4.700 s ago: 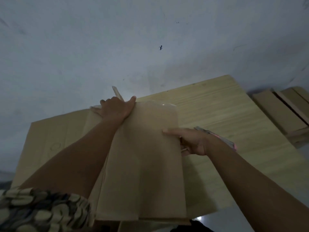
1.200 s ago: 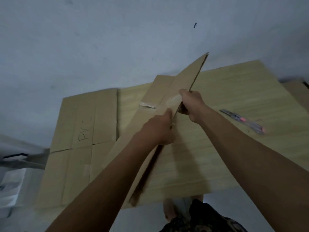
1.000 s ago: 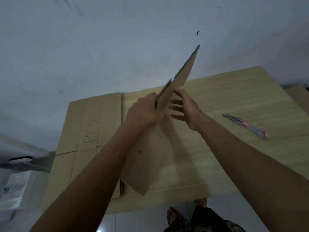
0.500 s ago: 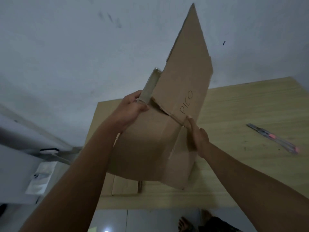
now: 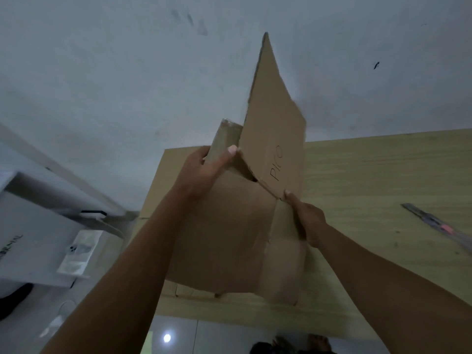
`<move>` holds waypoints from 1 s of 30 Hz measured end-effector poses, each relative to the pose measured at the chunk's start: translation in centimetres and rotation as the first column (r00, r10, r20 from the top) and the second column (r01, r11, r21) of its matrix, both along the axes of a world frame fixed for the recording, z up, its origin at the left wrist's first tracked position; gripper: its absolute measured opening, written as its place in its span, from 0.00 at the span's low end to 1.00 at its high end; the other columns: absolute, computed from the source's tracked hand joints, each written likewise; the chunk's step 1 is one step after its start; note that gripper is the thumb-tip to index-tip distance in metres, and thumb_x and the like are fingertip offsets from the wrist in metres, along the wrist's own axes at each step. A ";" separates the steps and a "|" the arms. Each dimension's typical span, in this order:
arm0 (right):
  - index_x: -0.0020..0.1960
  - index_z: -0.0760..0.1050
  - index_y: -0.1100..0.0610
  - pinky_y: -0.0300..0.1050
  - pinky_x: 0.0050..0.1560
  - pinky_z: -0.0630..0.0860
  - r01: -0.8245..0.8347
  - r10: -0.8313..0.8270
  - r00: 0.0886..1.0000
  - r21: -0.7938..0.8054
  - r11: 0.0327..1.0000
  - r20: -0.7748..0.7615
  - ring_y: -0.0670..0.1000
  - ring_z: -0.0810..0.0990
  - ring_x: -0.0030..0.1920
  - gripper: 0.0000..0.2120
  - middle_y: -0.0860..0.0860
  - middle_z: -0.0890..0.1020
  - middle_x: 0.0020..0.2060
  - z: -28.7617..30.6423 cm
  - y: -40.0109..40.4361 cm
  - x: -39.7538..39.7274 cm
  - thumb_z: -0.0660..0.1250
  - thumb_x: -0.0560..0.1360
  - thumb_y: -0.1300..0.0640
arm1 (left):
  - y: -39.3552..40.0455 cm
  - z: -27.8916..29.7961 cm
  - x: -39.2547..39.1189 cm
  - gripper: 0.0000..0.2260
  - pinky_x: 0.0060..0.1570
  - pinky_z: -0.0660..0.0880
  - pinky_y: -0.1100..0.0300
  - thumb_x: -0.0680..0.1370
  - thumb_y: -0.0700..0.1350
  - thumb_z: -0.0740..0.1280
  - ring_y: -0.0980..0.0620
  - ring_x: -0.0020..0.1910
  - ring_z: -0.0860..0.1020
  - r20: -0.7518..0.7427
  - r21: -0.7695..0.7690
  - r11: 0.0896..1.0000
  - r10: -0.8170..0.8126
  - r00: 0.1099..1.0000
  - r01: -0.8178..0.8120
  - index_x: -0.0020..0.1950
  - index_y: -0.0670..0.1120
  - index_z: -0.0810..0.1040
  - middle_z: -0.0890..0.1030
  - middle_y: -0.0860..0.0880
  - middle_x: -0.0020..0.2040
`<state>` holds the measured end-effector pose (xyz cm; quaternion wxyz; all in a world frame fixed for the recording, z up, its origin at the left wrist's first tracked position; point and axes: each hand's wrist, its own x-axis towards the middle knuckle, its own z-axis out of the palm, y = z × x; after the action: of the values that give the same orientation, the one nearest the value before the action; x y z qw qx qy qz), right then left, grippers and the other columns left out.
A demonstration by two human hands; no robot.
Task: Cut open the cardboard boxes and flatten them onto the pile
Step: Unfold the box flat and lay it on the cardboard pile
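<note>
At the bottom of the frame, 2 bare arms reach up to the middle. The left hand (image 5: pixel 204 169) has its fingers curled round a folded flap of the cardboard box (image 5: pixel 237 233). The right hand (image 5: pixel 307 221) pinches the box's right edge. The box is held up in the air above the bench (image 5: pixel 370 175), in the middle of the frame. It is cut open, and nothing shows inside it.

To do this step well, I think both hands should pull the sides apart, press the folds flat, then lay it on the pile (image 5: pixel 155 200) behind it.

The cutter (image 5: pixel 439 226) lies at the right of the frame, well apart.
</note>
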<state>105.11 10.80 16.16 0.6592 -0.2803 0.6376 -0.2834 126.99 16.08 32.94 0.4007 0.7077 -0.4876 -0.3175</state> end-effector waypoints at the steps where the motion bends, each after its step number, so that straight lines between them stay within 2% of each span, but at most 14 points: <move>1: 0.59 0.78 0.56 0.49 0.50 0.74 0.022 -0.023 1.000 -0.017 1.000 -0.011 0.51 0.78 0.48 0.33 0.52 0.80 0.56 -0.2 -0.1 0.4 0.78 0.65 0.34 | 0.0 -0.3 0.3 0.27 0.55 0.82 0.45 0.71 0.72 0.68 0.53 0.48 0.85 0.029 -0.001 1.000 0.019 0.999 -0.019 0.54 0.51 0.84 0.86 0.52 0.49; 4: 0.65 0.69 0.55 0.51 0.54 0.76 0.088 -0.090 0.994 -0.032 0.996 -0.067 0.53 0.76 0.54 0.42 0.50 0.76 0.57 -1.0 0.1 2.2 0.79 0.62 0.34 | -0.2 -0.7 2.2 0.38 0.60 0.78 0.41 0.68 0.80 0.62 0.49 0.54 0.84 0.029 0.013 1.000 0.025 0.999 -0.025 0.56 0.48 0.84 0.86 0.49 0.53; 6: 0.64 0.66 0.52 0.55 0.61 0.77 0.097 -0.101 0.988 -0.047 0.994 -0.113 0.54 0.77 0.55 0.45 0.50 0.76 0.56 -1.8 0.3 3.7 0.80 0.58 0.32 | -0.3 -0.8 3.5 0.38 0.60 0.79 0.43 0.68 0.78 0.64 0.48 0.54 0.83 0.068 0.055 0.997 0.043 0.997 -0.046 0.56 0.46 0.83 0.85 0.49 0.53; 8: 0.62 0.64 0.51 0.56 0.63 0.76 0.084 -0.095 0.982 -0.075 0.994 -0.162 0.54 0.77 0.54 0.44 0.50 0.77 0.55 -2.3 0.6 5.4 0.80 0.57 0.32 | -0.7 -1.1 5.4 0.21 0.57 0.79 0.48 0.74 0.62 0.73 0.49 0.51 0.82 0.197 0.045 0.997 0.045 0.979 -0.055 0.57 0.47 0.82 0.82 0.53 0.51; 10: 0.62 0.65 0.52 0.56 0.64 0.75 0.077 -0.092 0.976 -0.082 0.994 -0.196 0.55 0.77 0.54 0.43 0.50 0.76 0.56 -2.7 1.0 7.2 0.79 0.58 0.31 | -0.6 -2.0 8.1 0.11 0.57 0.79 0.50 0.77 0.45 0.73 0.50 0.51 0.80 0.240 0.017 1.000 0.021 0.971 -0.025 0.59 0.48 0.80 0.82 0.52 0.52; 13: 0.61 0.69 0.54 0.57 0.62 0.76 0.125 -0.128 0.980 -0.034 0.992 -0.154 0.55 0.78 0.56 0.45 0.51 0.78 0.57 -3.2 1.8 10.0 0.72 0.57 0.24 | 0.8 -4.0 13.1 0.09 0.58 0.80 0.47 0.79 0.42 0.70 0.50 0.53 0.83 0.033 0.075 0.997 0.004 0.999 -0.006 0.59 0.49 0.80 0.84 0.51 0.54; 16: 0.65 0.74 0.55 0.53 0.54 0.79 0.136 -0.135 0.991 0.074 0.988 -0.016 0.56 0.81 0.54 0.51 0.53 0.81 0.57 -3.4 2.5 12.8 0.70 0.55 0.20 | 2.5 -5.7 17.3 0.10 0.55 0.80 0.52 0.80 0.40 0.68 0.50 0.53 0.84 -0.171 0.095 0.995 0.036 0.985 -0.020 0.58 0.51 0.81 0.85 0.50 0.55; 18: 0.64 0.77 0.55 0.51 0.50 0.78 0.083 -0.092 0.993 0.120 0.989 0.070 0.55 0.81 0.53 0.46 0.53 0.82 0.56 -3.1 3.1 14.4 0.72 0.59 0.23 | 3.0 -6.1 19.5 0.10 0.50 0.81 0.56 0.79 0.39 0.68 0.51 0.51 0.84 -0.239 0.118 0.992 0.068 0.969 -0.041 0.57 0.51 0.82 0.86 0.50 0.53; 19: 0.63 0.77 0.56 0.50 0.50 0.77 0.078 -0.088 0.992 0.116 0.990 0.089 0.54 0.81 0.53 0.43 0.52 0.82 0.55 -2.7 3.5 15.2 0.73 0.61 0.25 | 3.1 -6.3 20.5 0.10 0.47 0.80 0.58 0.79 0.39 0.68 0.52 0.50 0.84 -0.258 0.131 0.990 0.079 0.963 -0.046 0.57 0.50 0.82 0.86 0.50 0.52; 22: 0.57 0.78 0.56 0.47 0.58 0.74 0.214 -0.215 0.975 -0.022 0.977 -0.050 0.51 0.79 0.49 0.28 0.50 0.81 0.52 -3.1 4.0 16.8 0.76 0.69 0.36 | 3.6 -7.5 23.3 0.10 0.46 0.79 0.59 0.79 0.40 0.68 0.52 0.49 0.83 -0.271 0.156 0.985 0.114 0.956 -0.074 0.58 0.49 0.81 0.85 0.51 0.51; 23: 0.55 0.78 0.55 0.45 0.58 0.73 0.236 -0.246 0.964 -0.100 0.967 -0.102 0.50 0.79 0.48 0.23 0.49 0.82 0.51 -3.1 4.2 17.4 0.75 0.71 0.39 | 3.8 -8.2 24.0 0.10 0.46 0.78 0.59 0.79 0.40 0.68 0.53 0.49 0.82 -0.236 0.159 0.984 0.122 0.964 -0.086 0.59 0.48 0.81 0.84 0.51 0.51; 24: 0.54 0.79 0.55 0.45 0.56 0.73 0.237 -0.263 0.952 -0.167 0.957 -0.156 0.50 0.80 0.49 0.22 0.50 0.83 0.51 -3.0 4.4 18.0 0.74 0.72 0.39 | 4.0 -9.1 24.7 0.10 0.45 0.77 0.60 0.79 0.40 0.67 0.54 0.48 0.81 -0.192 0.156 0.983 0.130 0.973 -0.100 0.60 0.47 0.80 0.83 0.52 0.51; 27: 0.62 0.78 0.57 0.51 0.62 0.74 0.122 -0.210 0.898 -0.239 0.963 -0.388 0.57 0.79 0.60 0.37 0.55 0.81 0.61 -3.4 5.1 19.7 0.69 0.66 0.29 | 5.3 -12.6 26.0 0.07 0.41 0.75 0.57 0.78 0.41 0.67 0.50 0.47 0.80 -0.066 0.188 0.968 0.179 0.982 -0.164 0.55 0.43 0.80 0.82 0.51 0.47; 30: 0.74 0.70 0.56 0.52 0.68 0.68 0.012 -0.097 0.853 -0.165 0.986 -0.514 0.61 0.73 0.70 0.36 0.58 0.74 0.71 -4.3 6.1 20.7 0.68 0.74 0.35 | 6.6 -16.6 26.8 0.12 0.49 0.78 0.47 0.73 0.51 0.68 0.42 0.48 0.81 -0.031 0.290 0.934 0.227 0.973 -0.209 0.49 0.44 0.78 0.81 0.48 0.45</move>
<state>125.85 16.88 11.89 0.4303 -0.3786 0.7755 -0.2646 153.76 22.67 16.30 0.3428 0.7972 -0.3423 -0.3603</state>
